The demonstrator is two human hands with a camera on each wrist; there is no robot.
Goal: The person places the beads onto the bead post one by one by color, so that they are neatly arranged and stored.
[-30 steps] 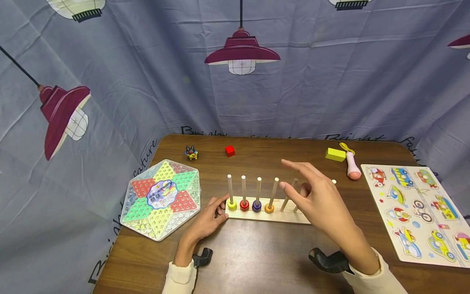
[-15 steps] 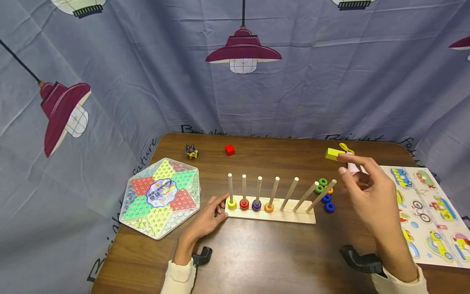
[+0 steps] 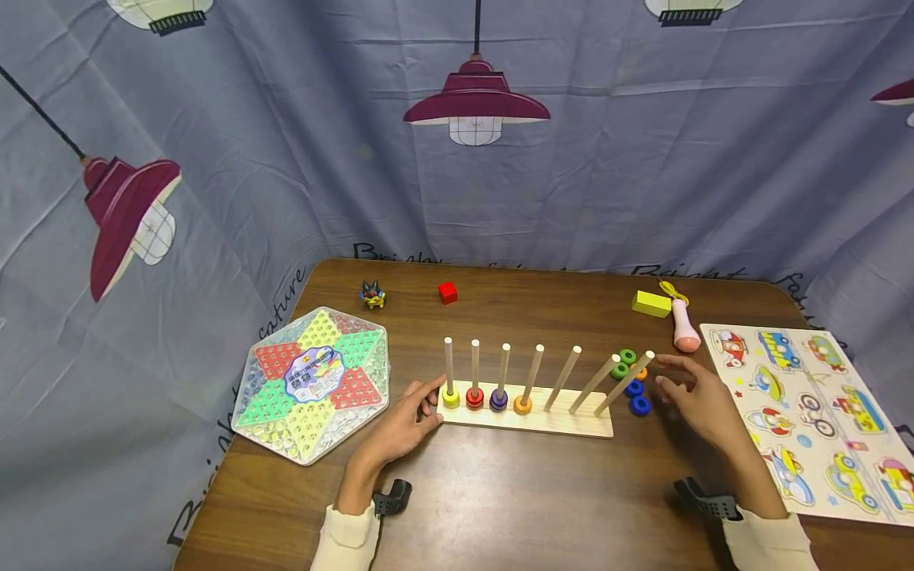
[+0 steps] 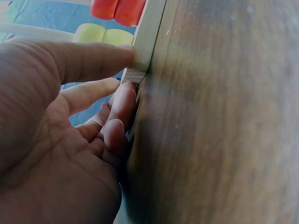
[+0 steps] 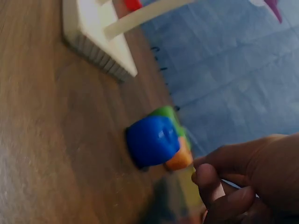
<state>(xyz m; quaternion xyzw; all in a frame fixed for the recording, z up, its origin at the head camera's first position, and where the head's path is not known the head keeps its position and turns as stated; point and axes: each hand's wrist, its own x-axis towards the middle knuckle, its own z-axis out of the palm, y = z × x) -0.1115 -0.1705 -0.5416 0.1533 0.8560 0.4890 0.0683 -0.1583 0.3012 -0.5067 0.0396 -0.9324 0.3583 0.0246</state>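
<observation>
Left hand [image 3: 401, 420] pinches the peg board [image 3: 560, 423]; half-spread, empty right hand [image 3: 703, 403] should grip one blue ring [image 3: 639, 411] squarely

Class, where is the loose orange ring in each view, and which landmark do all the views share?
Head: orange ring, right of centre, just above the blue rings and left of the right hand.
Left wrist: not in it.
Right wrist: below and right of centre, between blue and the fingers.
Shared landmark: wooden base.
</observation>
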